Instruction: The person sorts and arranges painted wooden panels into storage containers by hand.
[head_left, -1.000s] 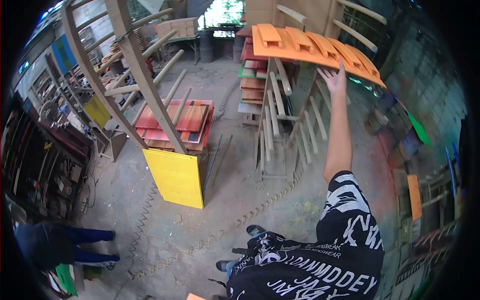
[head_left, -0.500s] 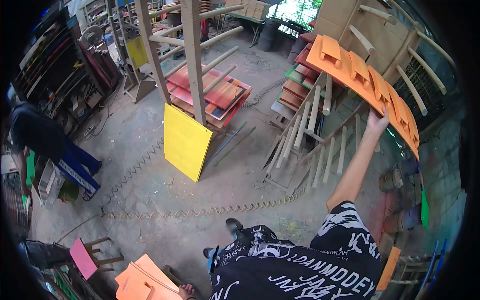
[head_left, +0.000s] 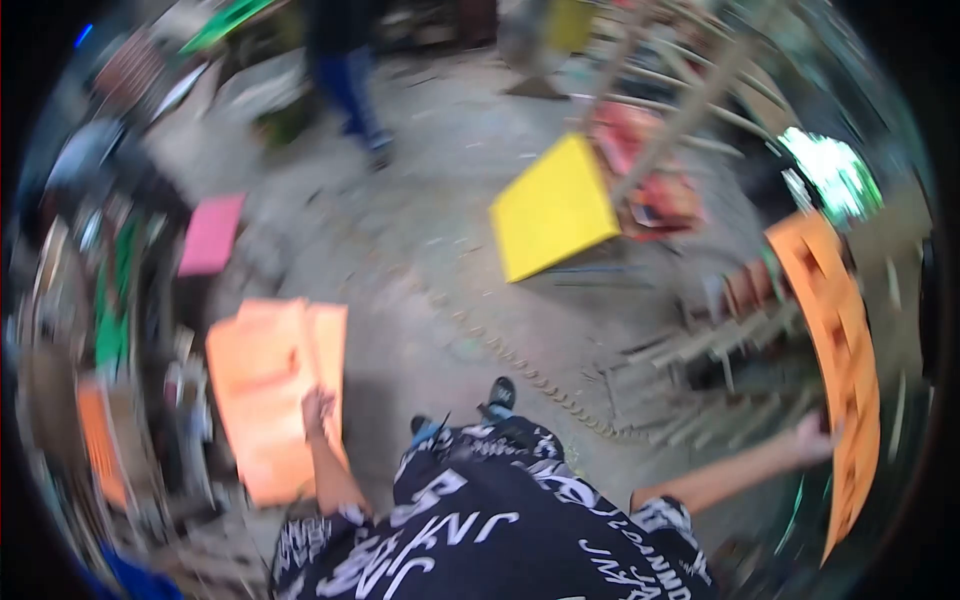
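Observation:
Motion blurs the view. At lower left, my left hand (head_left: 318, 410) has its fingers curled at the right edge of an orange board (head_left: 258, 400) with a short slot in its face. A second orange board (head_left: 329, 335) shows partly behind it. Far to the right, my right hand (head_left: 814, 438) grips the near edge of a long orange panel (head_left: 850, 400) with a row of raised slots. The panel is tilted and looks curved through the lens. My right fingers are partly hidden behind it.
A yellow board (head_left: 556, 210) leans by a wooden peg rack (head_left: 690, 110) with red boards (head_left: 650, 170). A coiled hose (head_left: 540, 380) crosses the floor. Wooden slats (head_left: 730, 350) lie at right. A person in blue trousers (head_left: 348, 95) stands at back; a pink board (head_left: 211, 235) is at left.
My view has swung left, so the yellow board and racks sit farther right. My left arm has come fully into view over the orange boards. My right hand stays at the long panel's edge.

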